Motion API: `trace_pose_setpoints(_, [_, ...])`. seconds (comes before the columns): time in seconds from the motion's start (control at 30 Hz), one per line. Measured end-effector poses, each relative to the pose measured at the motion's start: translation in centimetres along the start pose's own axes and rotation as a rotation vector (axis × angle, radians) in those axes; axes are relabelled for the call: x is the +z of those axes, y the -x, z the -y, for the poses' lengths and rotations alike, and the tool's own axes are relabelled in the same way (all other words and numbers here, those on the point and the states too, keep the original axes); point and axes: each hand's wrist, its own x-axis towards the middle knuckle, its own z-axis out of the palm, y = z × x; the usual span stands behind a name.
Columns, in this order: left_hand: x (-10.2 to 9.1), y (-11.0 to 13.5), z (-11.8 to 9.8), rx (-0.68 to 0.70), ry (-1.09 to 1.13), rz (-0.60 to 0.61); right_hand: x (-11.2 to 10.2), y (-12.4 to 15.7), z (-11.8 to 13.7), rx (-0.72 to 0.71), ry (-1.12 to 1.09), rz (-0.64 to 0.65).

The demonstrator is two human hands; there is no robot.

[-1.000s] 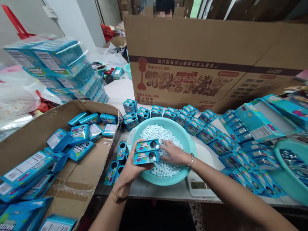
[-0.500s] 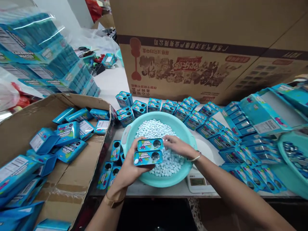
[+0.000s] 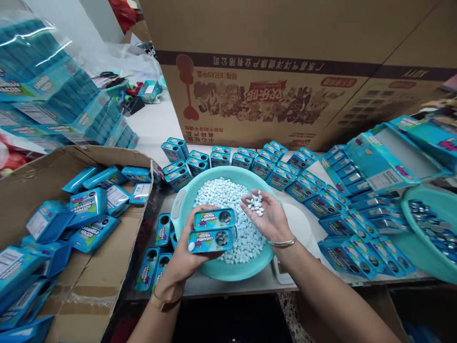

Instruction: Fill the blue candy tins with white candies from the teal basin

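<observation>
My left hand (image 3: 185, 259) grips two small blue candy tins (image 3: 210, 230) side by side, round holes facing up, over the near rim of a teal basin (image 3: 178, 209). The basin is full of small pale blue candies (image 3: 223, 197). My right hand (image 3: 266, 216) hovers palm up over the basin, fingers spread, with several candies (image 3: 256, 203) resting on the palm. It sits just right of the tins.
Rows of blue tins (image 3: 285, 171) ring the basin on the white table. A cardboard box (image 3: 107, 267) with filled tins stands at left. A big printed carton (image 3: 285, 71) walls the back. A second teal basin (image 3: 417, 238) sits at right, a scale (image 3: 280, 271) under my right wrist.
My right hand lifted out of the candies and turned palm up with several on it. The left hand kept the two tins, and the camera tilted down.
</observation>
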Motion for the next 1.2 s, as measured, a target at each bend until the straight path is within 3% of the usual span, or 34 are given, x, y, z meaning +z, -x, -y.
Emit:
trace_pose_setpoints(0.13, [0.9,-1.5,1.0,-0.104,-0.2,-0.096,1.7,1.4,-0.3,-0.132,-0.045,0.023])
trace_pose_setpoints(0.27, [2.2,-3.0,2.2,0.019,-0.488,-0.22,3.7,2.4,-2.1,-0.306,-0.028,0.104])
trace_pose_setpoints(0.4, [2.8,-3.4,2.2,0.104,-0.591,-0.186,4.6,1.7,-2.8,-0.399,-0.02,0.176])
trace_pose_setpoints(0.57, [1.6,-3.0,2.0,0.117,-0.426,-0.193,3.3,-0.3,-1.0,-0.299,0.092,0.273])
trace_pose_setpoints(0.73, [0.9,-2.9,2.1,0.162,-0.241,-0.221,2.4,-0.7,-0.7,-0.592,0.711,0.295])
trace_pose_setpoints(0.8, [1.4,-3.1,2.0,0.132,-0.135,-0.263,2.8,-0.4,-1.6,-0.672,0.827,0.327])
trace_pose_setpoints(0.9, [2.7,-3.3,1.5,0.034,0.065,-0.259,3.7,0.0,-3.1,-0.659,0.825,0.426])
trace_pose_setpoints(1.0, [3.8,-3.1,1.1,-0.007,0.195,-0.249,4.3,0.5,-3.8,-0.721,0.779,0.408])
trace_pose_setpoints(1.1, [4.4,-2.8,1.1,-0.034,0.257,-0.279,4.3,1.1,-3.4,-0.829,0.856,0.433])
trace_pose_setpoints(1.2, [4.2,-2.6,1.1,-0.119,0.359,-0.296,4.0,1.6,-2.0,-0.803,0.86,0.459])
